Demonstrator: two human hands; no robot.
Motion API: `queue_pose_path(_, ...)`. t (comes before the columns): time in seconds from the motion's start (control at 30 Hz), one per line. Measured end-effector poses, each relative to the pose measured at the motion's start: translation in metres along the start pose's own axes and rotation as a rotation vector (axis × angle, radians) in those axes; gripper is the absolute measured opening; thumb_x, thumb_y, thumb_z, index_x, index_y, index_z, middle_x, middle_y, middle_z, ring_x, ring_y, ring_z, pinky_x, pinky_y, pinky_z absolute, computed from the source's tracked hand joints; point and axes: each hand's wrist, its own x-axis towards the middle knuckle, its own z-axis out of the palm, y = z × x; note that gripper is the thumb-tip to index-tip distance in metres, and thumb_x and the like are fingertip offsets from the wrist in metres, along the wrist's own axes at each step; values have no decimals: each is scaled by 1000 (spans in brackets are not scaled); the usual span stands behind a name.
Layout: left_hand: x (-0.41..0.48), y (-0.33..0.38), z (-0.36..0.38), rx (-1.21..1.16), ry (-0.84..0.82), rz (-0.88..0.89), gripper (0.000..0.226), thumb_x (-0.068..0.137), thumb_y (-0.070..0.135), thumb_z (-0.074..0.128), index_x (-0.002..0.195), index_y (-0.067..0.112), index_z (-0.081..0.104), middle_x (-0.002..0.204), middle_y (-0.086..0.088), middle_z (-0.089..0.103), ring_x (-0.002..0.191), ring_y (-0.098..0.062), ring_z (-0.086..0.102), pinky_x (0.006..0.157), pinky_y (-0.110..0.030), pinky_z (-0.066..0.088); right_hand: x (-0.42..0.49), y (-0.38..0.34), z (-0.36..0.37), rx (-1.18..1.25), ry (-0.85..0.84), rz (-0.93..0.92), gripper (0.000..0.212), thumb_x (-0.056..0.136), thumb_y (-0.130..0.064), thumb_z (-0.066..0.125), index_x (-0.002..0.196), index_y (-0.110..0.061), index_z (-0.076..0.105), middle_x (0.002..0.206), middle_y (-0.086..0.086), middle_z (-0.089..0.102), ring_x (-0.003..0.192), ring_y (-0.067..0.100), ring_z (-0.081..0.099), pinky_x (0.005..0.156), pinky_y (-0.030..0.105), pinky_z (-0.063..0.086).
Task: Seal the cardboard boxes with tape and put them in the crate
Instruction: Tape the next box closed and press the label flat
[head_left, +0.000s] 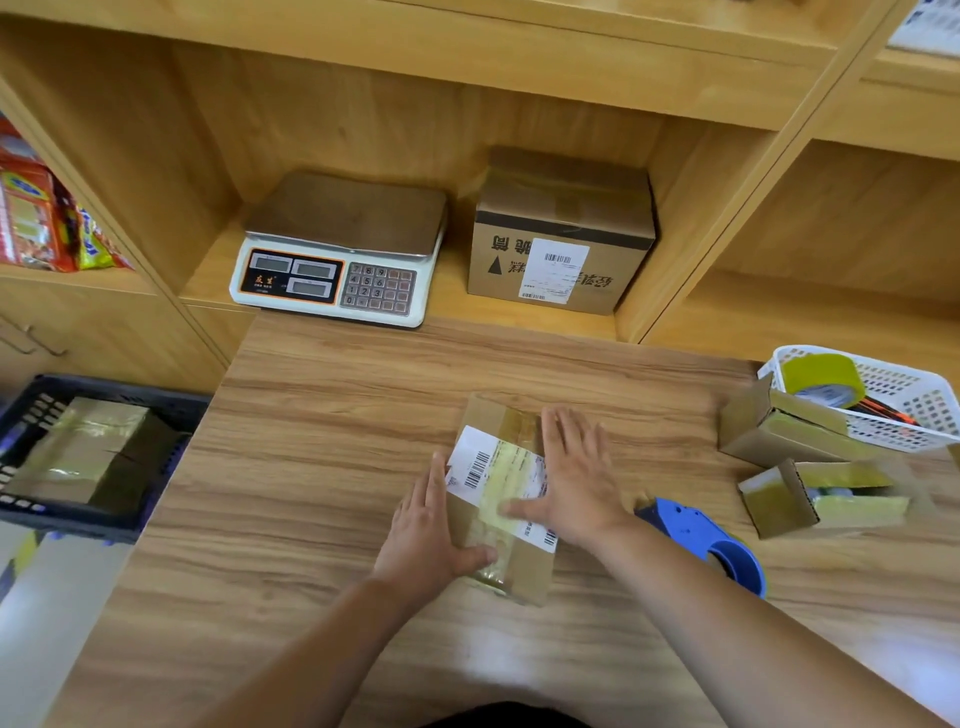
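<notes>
Pressing flat: left hand (423, 525) and right hand (576, 478) flank taped box (498, 499).

Box (501, 486) mid table (311, 415), tape dispenser (698, 535) just R, crate (104, 388) far L, scale (337, 249) behind on shelf (452, 304)

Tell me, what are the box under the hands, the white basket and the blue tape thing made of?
The box: brown cardboard, dull, with shiny clear tape across it. The basket: likely white plastic, moulded into a grid of holes. The tape dispenser: likely hard blue plastic, smooth and slightly glossy.
</notes>
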Motion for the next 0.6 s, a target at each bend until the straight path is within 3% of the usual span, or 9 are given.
queue_pose_path(0.1, 2, -1, 1, 8, -3, 11, 127, 65, 56, 76, 150, 19, -11, 154, 0, 14, 141, -18, 15, 115, -29, 11, -9, -3, 12, -119, -44, -104, 139, 46, -99, 24, 140, -13, -32, 150, 3, -34, 133, 21, -42, 107, 43, -30)
queue_pose_path(0.2, 4, -1, 2, 18, 0, 18, 124, 66, 57, 74, 151, 18, -7, 153, 0, 16, 140, -15, 14, 114, -27, 9, -2, -3, 12, -98, -59, -40, 137, 54, -94, 33, 146, -8, -22, 152, 2, -30, 134, 19, -39, 111, 45, -25)
queue_pose_path(0.33, 4, -2, 4, 44, 4, 37, 121, 68, 58, 71, 151, 17, -7, 155, 1, 14, 140, -12, 11, 114, -26, 5, 14, 1, 6, -18, -54, 46, 126, 65, -88, 39, 150, -7, -8, 159, 7, -3, 145, 20, -13, 114, 45, -19)
queue_pose_path(0.43, 5, -3, 4, 45, 8, 48, 121, 68, 58, 71, 151, 16, -6, 155, 2, 14, 141, -11, 10, 114, -26, 4, 22, 2, 3, 50, -5, 59, 115, 67, -84, 47, 151, -12, 13, 149, 4, 25, 141, 22, 14, 116, 43, -8)
queue_pose_path(0.5, 5, -3, 5, 43, 13, 54, 120, 68, 58, 72, 151, 15, -4, 155, 1, 16, 140, -12, 11, 114, -25, 5, 28, 6, 1, 108, 55, 74, 95, 72, -77, 52, 143, -17, 32, 135, 0, 42, 131, 19, 31, 116, 38, 4)
queue_pose_path(0.6, 5, -4, 4, 30, 11, 47, 121, 67, 58, 72, 151, 16, -3, 154, 1, 17, 140, -13, 13, 115, -27, 8, 40, 10, -2, 210, 110, 95, 62, 77, -65, 60, 123, -24, 50, 116, -7, 52, 115, 17, 43, 103, 29, 15)
